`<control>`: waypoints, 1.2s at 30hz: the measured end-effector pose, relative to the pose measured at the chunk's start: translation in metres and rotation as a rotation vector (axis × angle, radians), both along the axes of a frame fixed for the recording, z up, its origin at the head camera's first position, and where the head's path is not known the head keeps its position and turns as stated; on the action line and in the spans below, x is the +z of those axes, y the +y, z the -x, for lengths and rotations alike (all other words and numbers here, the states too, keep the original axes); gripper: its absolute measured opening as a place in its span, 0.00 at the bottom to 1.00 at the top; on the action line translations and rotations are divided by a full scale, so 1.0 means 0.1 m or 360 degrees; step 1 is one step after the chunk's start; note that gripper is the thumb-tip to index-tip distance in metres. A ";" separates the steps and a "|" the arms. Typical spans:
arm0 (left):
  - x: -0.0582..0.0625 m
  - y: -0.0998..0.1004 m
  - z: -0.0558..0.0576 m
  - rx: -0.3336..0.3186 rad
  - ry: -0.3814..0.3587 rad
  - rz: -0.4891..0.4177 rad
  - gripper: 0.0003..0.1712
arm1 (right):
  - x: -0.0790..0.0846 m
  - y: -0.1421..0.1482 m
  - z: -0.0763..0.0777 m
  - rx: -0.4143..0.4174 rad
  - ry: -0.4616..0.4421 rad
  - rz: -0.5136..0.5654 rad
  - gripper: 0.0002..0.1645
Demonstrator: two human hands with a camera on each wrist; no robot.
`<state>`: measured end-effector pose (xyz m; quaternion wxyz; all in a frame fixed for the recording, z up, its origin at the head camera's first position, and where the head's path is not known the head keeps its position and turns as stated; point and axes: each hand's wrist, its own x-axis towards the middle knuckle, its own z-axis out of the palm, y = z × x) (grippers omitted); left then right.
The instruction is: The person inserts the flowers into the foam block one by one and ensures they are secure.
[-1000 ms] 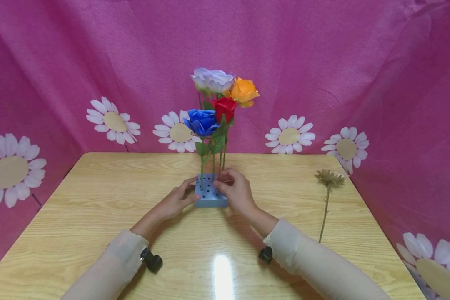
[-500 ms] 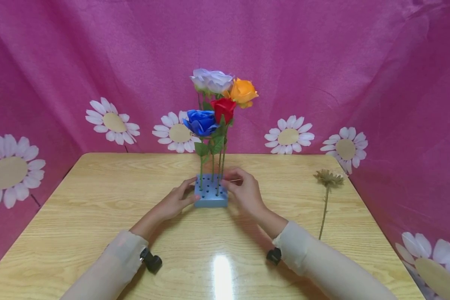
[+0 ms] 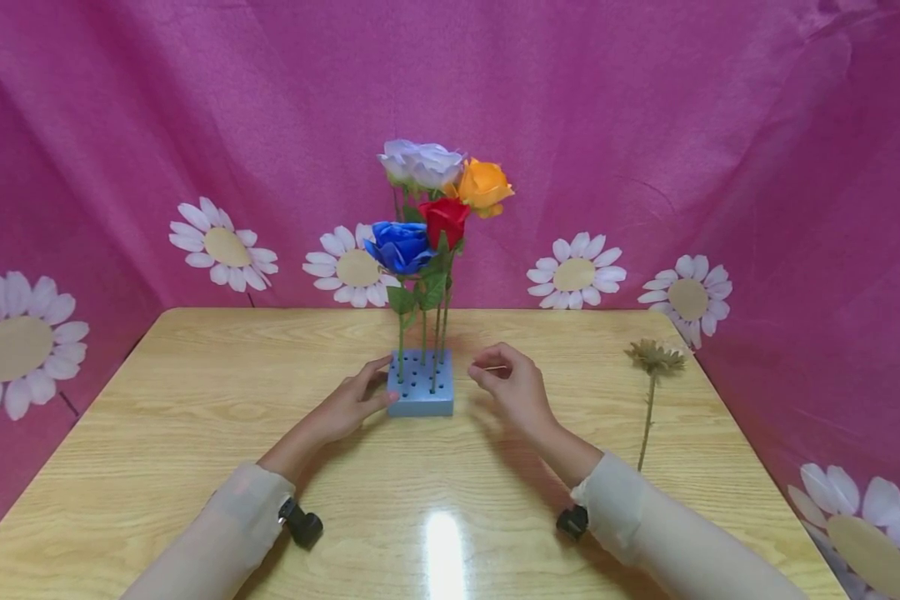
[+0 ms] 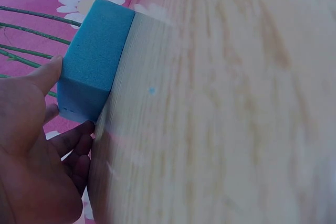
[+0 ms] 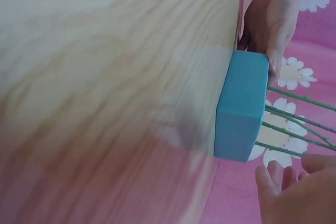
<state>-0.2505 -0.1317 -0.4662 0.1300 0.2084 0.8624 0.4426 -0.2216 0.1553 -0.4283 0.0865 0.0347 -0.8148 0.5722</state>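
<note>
A blue block with holes in its top (image 3: 420,407) stands mid-table with several artificial flowers upright in it: a blue one (image 3: 400,247), a red rose (image 3: 446,220), an orange rose (image 3: 484,187) and pale lilac blooms (image 3: 422,163). My left hand (image 3: 351,405) holds the block's left end; in the left wrist view the thumb (image 4: 48,73) lies at its upper edge, with the other fingers beside the end face. My right hand (image 3: 516,387) hovers to the right of the block, apart from it, fingers loosely bent and holding nothing.
A dried-looking brown-green flower (image 3: 654,358) lies on the right side of the wooden table (image 3: 217,375), its stem pointing toward the front and partly hidden by the right sleeve (image 3: 645,512). A magenta cloth (image 3: 630,125) printed with daisies surrounds the table's back and sides.
My right hand has let go of the red rose's stem and moved right, away from the block. The left hand stays at the block's left end, and the flowers keep standing.
</note>
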 end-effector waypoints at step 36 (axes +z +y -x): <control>0.00 0.00 0.00 0.0005 -0.0013 0.0011 0.43 | -0.09 0.70 -0.26 -0.0103 -0.0152 0.0032 0.13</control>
